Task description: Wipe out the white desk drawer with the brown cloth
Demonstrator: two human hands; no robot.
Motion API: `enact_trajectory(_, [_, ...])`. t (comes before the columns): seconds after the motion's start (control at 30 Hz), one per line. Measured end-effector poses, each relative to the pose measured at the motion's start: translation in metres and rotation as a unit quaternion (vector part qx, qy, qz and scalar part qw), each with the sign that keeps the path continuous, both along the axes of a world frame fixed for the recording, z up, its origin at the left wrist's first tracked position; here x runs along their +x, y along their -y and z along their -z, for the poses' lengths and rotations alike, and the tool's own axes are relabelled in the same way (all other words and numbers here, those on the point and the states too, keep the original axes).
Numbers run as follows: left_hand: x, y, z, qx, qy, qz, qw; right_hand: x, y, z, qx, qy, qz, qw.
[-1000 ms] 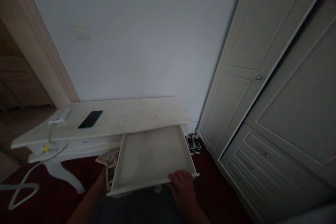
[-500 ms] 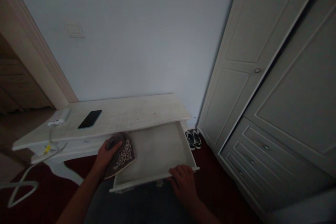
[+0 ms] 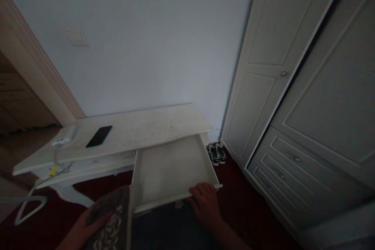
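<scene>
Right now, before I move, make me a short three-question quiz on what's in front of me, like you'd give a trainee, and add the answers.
1. True or false: the right hand is on the front edge of the open drawer.
2. Which of these lies on top of the white table?
A) a mug
B) a dark phone
C) a pair of shoes
3. Fill the gap: the brown patterned item is in the ____ hand.

Key:
1. True.
2. B.
3. Left: the left hand holds it.
</scene>
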State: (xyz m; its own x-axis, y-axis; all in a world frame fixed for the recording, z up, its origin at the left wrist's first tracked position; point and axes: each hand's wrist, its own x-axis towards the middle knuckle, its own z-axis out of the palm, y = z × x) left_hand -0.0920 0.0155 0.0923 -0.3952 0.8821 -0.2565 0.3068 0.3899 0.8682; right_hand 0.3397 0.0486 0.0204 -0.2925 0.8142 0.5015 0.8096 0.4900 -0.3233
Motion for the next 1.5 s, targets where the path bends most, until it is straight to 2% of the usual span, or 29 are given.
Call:
enact_trajectory(0.1, [0.015,0.005,-0.024,0.06,-0.047,0.031,0.997,0.0,0.0,0.0,-0.009,-0.005,0.0,1.0])
enact_trajectory(0.17, [0.04,0.002,-0.026,0.098,-0.177,0.092,0.975,0.0,0.0,0.0,-0.01,-0.005,-0.001,1.0])
enact_trajectory(0.2, [0.056,0.0,-0.024,0.098,-0.248,0.157,0.951,0.0,0.0,0.001,-0.01,-0.005,-0.001,1.0])
enact_trajectory(0.23, [0.072,-0.002,-0.021,0.08,-0.313,0.234,0.917,0.0,-0.001,0.001,-0.009,-0.005,-0.001,1.0])
enact_trajectory(0.27, [0.087,-0.004,-0.017,0.05,-0.38,0.283,0.879,0.0,-0.001,0.002,-0.008,-0.005,-0.002,1.0])
enact_trajectory(0.33, [0.114,-0.006,-0.013,0.0,-0.484,0.311,0.818,0.001,-0.001,0.002,-0.008,-0.005,-0.005,1.0])
enact_trajectory(0.37, [0.124,-0.007,-0.014,-0.017,-0.51,0.315,0.8,0.001,-0.001,0.002,-0.008,-0.005,-0.006,1.0])
enact_trajectory(0.43, [0.138,-0.008,-0.018,-0.038,-0.533,0.318,0.783,0.001,-0.002,0.003,-0.008,-0.006,-0.009,1.0])
enact_trajectory(0.6, [0.148,-0.017,-0.033,-0.061,-0.528,0.357,0.768,0.001,-0.002,0.003,-0.004,-0.015,-0.013,1.0])
enact_trajectory(0.77, [0.15,-0.038,-0.037,-0.056,-0.51,0.402,0.758,0.0,-0.003,0.008,0.006,-0.027,-0.011,1.0])
enact_trajectory(1.0, [0.135,-0.1,-0.042,-0.134,-0.324,0.504,0.79,0.0,-0.004,0.012,0.011,-0.026,-0.006,1.0])
enact_trajectory(1.07, [0.137,-0.115,-0.038,-0.168,-0.264,0.538,0.783,-0.001,-0.004,0.011,0.012,-0.023,-0.004,1.0])
enact_trajectory(1.13, [0.143,-0.124,-0.03,-0.189,-0.247,0.551,0.774,-0.001,-0.004,0.012,0.016,-0.029,-0.007,0.999])
enact_trajectory(1.33, [0.168,-0.13,-0.003,-0.193,-0.366,0.487,0.769,0.0,-0.005,0.016,0.012,-0.044,-0.012,0.999])
enact_trajectory(1.5, [0.17,-0.127,0.004,-0.181,-0.411,0.479,0.754,0.0,-0.004,0.014,0.007,-0.038,-0.013,0.999])
